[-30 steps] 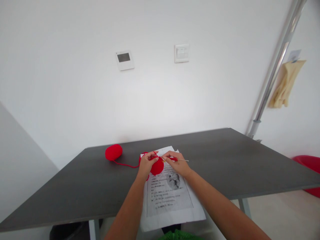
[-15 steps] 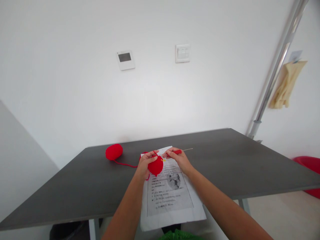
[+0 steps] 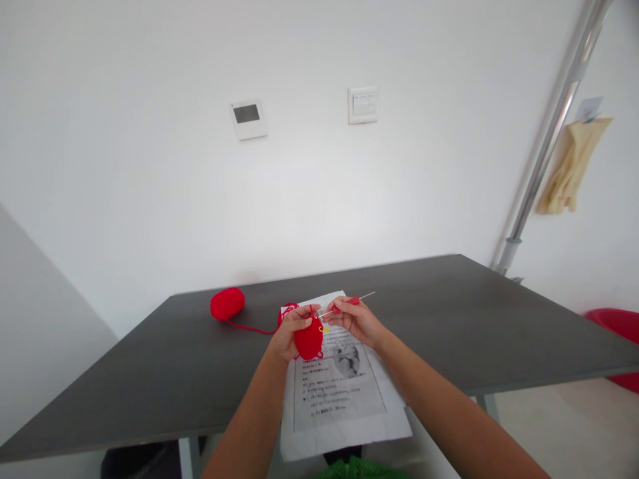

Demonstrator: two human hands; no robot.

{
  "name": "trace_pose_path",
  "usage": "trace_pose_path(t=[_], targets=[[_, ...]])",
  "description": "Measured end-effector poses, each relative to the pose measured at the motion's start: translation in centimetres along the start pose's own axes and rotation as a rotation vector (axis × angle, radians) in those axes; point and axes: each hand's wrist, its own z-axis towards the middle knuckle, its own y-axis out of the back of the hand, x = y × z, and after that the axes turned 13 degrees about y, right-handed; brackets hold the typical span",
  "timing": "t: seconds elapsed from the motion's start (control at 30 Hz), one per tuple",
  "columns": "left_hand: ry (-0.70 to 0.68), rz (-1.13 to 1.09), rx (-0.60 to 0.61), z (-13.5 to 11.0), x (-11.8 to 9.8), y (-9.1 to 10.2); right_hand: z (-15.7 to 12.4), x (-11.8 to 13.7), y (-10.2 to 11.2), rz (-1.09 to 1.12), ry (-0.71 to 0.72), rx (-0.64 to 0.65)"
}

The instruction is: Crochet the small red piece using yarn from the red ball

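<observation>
Between the fingers of my left hand (image 3: 288, 334) is a round piece of red crochet work (image 3: 309, 341), with a strand of red yarn over the index finger. A small yellow stitch marker (image 3: 323, 329) hangs at the work's right edge. My right hand (image 3: 355, 320) is closed around the red grip of a crochet hook (image 3: 352, 301). The hook's thin metal tip reaches the upper edge of the work; its other end points up and right. A red yarn ball (image 3: 227, 304) lies to the left, its strand running to my left hand.
Beneath my hands a printed sheet (image 3: 344, 406) lies on the dark grey table (image 3: 164, 372), its lower end past the front edge. Behind the table is a white wall with a switch panel (image 3: 363, 105). A red rounded object (image 3: 616, 326) stands beyond the right edge.
The crochet work has turned in my left hand, and its marker sits a little lower. My right hand with the hook has shifted slightly, the hook now sloping more steeply.
</observation>
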Motion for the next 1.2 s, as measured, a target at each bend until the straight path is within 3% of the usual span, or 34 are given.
trace_pose_path(t=[0.2, 0.4, 0.6, 0.73, 0.83, 1.0, 1.2], targets=[[-0.004, -0.014, -0.014, 0.1, -0.1, 0.1, 0.0, 0.2, -0.2, -0.044, 0.016, -0.004], [-0.033, 0.073, -0.211, 0.3, -0.3, -0.6, 0.0, 0.2, -0.6, -0.299, 0.157, -0.08], [-0.189, 0.321, -0.452, 1.2, 0.1, -0.8, -0.2, -0.2, -0.5, -0.727, 0.317, -0.003], [-0.253, 0.475, -0.544, 1.3, 0.1, -0.7, -0.4, -0.2, -0.4, -0.829, 0.36, 0.028], [-0.226, 0.461, -0.52, 1.2, 0.1, -0.7, -0.3, -0.1, -0.1, -0.785, 0.332, 0.012], [-0.106, 0.224, -0.395, 0.9, 0.1, -0.9, 0.0, 0.2, 0.0, -0.584, 0.256, -0.04], [-0.108, 0.022, -0.26, 0.5, -0.1, -1.3, 0.0, 0.4, -0.2, -0.307, 0.155, -0.062]])
